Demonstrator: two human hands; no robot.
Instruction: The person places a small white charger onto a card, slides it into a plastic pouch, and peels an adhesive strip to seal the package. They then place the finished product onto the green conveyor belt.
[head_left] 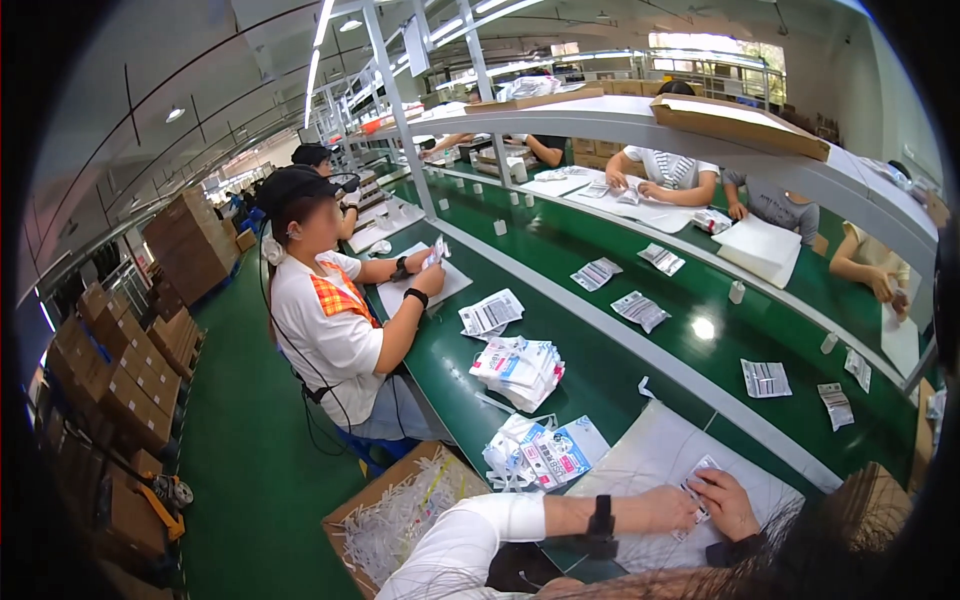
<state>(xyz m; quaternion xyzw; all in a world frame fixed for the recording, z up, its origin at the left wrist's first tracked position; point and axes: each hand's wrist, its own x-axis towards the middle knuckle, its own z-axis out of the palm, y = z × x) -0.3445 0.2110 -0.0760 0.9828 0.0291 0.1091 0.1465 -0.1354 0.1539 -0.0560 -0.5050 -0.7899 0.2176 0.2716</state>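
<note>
Over a white work sheet (pixel 640 450) on the green bench, my two hands meet at a small white printed packet (pixel 706 464). My left hand (pixel 670 509) has its fingers curled closed at the packet's left edge. From the other side, my right hand (pixel 727 503) presses bent fingers onto it. Much of the packet is hidden beneath my fingers. To the left of the sheet lie loose blue-and-white printed packages (pixel 560 455). A stack of similar packages (pixel 518 372) sits just beyond them.
A carton of paper strips (pixel 400 520) stands left of my arm. Beyond the metal rail (pixel 640 345), silver packets (pixel 640 311) lie on the green belt. A co-worker (pixel 330 320) sits at left; others work across the belt. An overhead shelf (pixel 600 115) spans the line.
</note>
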